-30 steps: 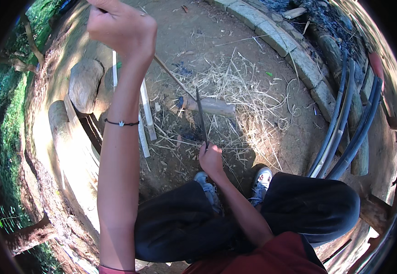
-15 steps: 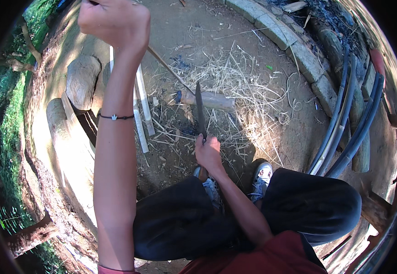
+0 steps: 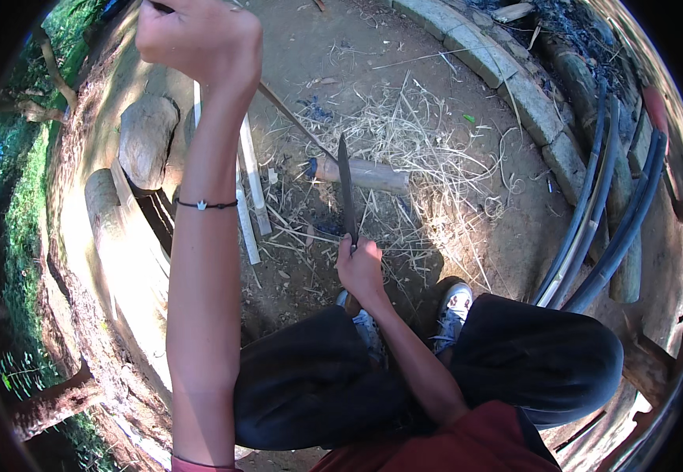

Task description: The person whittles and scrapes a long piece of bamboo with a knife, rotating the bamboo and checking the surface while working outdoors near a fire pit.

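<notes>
My left hand (image 3: 200,39) is raised at the upper left, its fingers closed in a fist. A thin bamboo strip (image 3: 298,122) runs from behind that hand down to a short log (image 3: 377,175) on the ground; the strip's upper end is hidden. My right hand (image 3: 361,263) is wrapped round the handle of a long knife (image 3: 345,185). The dark blade points away from me and crosses over the log near its left end. At the blade the strip's lower end meets the log. Pale shavings (image 3: 436,149) lie around and beyond the log.
Split bamboo slats (image 3: 253,181) lie left of the log. Further left are a large stone (image 3: 149,141) and cut wood (image 3: 109,212). A curved brick edging (image 3: 483,55) and bent dark pipe-like lengths (image 3: 628,228) are on the right. My shoes (image 3: 453,311) stand just below the log.
The whole view has shifted slightly right and down. Both hands keep their hold, and the knife stays across the log by the strip with little visible movement.
</notes>
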{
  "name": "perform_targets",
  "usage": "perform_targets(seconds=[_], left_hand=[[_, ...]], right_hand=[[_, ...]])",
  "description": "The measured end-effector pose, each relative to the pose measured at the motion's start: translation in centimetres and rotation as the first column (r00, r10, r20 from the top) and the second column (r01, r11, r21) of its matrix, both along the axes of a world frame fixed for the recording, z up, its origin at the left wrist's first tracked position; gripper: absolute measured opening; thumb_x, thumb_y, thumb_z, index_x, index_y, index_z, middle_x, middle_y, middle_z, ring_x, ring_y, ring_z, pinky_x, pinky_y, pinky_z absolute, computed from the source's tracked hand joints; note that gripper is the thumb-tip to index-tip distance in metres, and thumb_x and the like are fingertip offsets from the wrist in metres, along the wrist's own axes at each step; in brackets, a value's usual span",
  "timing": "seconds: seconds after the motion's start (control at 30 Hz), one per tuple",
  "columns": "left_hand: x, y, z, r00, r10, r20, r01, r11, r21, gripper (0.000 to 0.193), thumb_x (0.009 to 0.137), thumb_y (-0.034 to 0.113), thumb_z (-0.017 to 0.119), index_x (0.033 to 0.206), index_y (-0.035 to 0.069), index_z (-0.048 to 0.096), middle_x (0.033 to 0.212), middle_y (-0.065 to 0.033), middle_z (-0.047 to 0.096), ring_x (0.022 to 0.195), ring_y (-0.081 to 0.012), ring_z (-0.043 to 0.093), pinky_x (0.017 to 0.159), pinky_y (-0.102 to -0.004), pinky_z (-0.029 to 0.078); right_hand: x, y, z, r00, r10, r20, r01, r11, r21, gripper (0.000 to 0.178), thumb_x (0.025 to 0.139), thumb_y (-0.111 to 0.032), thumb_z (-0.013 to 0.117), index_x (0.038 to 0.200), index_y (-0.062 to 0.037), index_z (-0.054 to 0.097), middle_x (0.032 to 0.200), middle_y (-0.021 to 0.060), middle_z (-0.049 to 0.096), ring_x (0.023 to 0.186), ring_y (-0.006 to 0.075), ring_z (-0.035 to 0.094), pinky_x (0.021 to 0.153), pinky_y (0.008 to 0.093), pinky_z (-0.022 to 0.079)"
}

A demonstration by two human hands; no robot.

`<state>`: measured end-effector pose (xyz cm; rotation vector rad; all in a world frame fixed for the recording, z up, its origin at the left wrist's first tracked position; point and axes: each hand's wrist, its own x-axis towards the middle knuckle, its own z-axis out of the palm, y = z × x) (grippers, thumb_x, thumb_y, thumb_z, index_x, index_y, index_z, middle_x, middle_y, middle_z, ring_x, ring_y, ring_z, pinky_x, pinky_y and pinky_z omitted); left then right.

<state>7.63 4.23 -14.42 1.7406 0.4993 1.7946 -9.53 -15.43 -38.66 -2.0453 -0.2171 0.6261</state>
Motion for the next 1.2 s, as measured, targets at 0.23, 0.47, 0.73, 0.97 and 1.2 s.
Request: perform_targets(seconds=[0.23, 0.47, 0.73, 0.97, 1.2], left_hand=[[0.4, 0.4, -0.1, 0.999, -0.029, -0.014, 0.028, 0.999, -0.031, 0.058, 0.104, 0.056, 0.025, 0.068, 0.012, 0.034, 0.055, 0.0013, 0.033, 0.046, -0.0114, 0.028, 0.043, -0.0291, 0.027], [-0.2, 1.3, -0.2, 0.982, -0.186, -0.026, 0.185, 0.982, -0.044, 0.060, 0.102, 0.059, 0.023, 0.070, 0.010, 0.034, 0.057, -0.0002, 0.034, 0.049, -0.0123, 0.030, 0.045, -0.0299, 0.029], [-3.5, 0.1, 2.9, 0.610, -0.779, -0.146, 0.720, 0.621, -0.310, 0.043, 0.102, 0.056, 0.032, 0.108, 0.014, 0.037, 0.081, -0.0042, 0.040, 0.054, -0.0149, 0.039, 0.049, -0.0308, 0.037], [-4.6, 1.7, 1.4, 0.656, -0.710, -0.256, 0.585, 0.693, -0.421, 0.083, 0.086, 0.083, 0.000, 0.080, 0.009, 0.038, 0.062, -0.0091, 0.043, 0.055, -0.0235, 0.042, 0.070, -0.0402, 0.043], [-6.0, 2.2, 0.9, 0.723, -0.609, -0.327, 0.523, 0.791, -0.317, 0.086, 0.080, 0.086, 0.000, 0.077, 0.010, 0.041, 0.058, -0.0119, 0.048, 0.044, -0.0196, 0.040, 0.058, -0.0318, 0.041]], right_hand=[[-0.8, -1.1, -5.1, 1.000, 0.025, 0.017, -0.023, 0.993, -0.115, 0.034, 0.096, -0.022, 0.053, 0.082, 0.0079, 0.063, 0.069, 0.0302, 0.062, 0.068, 0.0488, 0.062, 0.068, 0.0559, 0.051], [-0.1, 0.1, -0.1, 0.993, -0.013, 0.118, 0.017, 0.999, -0.031, 0.033, 0.097, -0.022, 0.052, 0.085, 0.0067, 0.063, 0.067, 0.0268, 0.062, 0.066, 0.0482, 0.061, 0.070, 0.0538, 0.051], [1.7, -0.5, 4.3, 0.999, 0.007, -0.054, -0.002, 0.996, 0.092, 0.030, 0.098, -0.020, 0.052, 0.083, 0.0037, 0.064, 0.061, 0.0250, 0.060, 0.063, 0.0468, 0.060, 0.068, 0.0543, 0.049], [1.8, -0.4, 4.6, 0.997, -0.030, -0.070, 0.040, 0.987, 0.153, 0.029, 0.098, -0.018, 0.052, 0.082, 0.0031, 0.064, 0.063, 0.0252, 0.061, 0.062, 0.0449, 0.062, 0.063, 0.0537, 0.049], [2.0, 1.2, 6.8, 1.000, -0.010, -0.003, 0.011, 0.967, 0.254, 0.023, 0.097, -0.017, 0.053, 0.092, 0.0039, 0.062, 0.062, 0.0247, 0.061, 0.063, 0.0462, 0.063, 0.063, 0.0534, 0.051]])
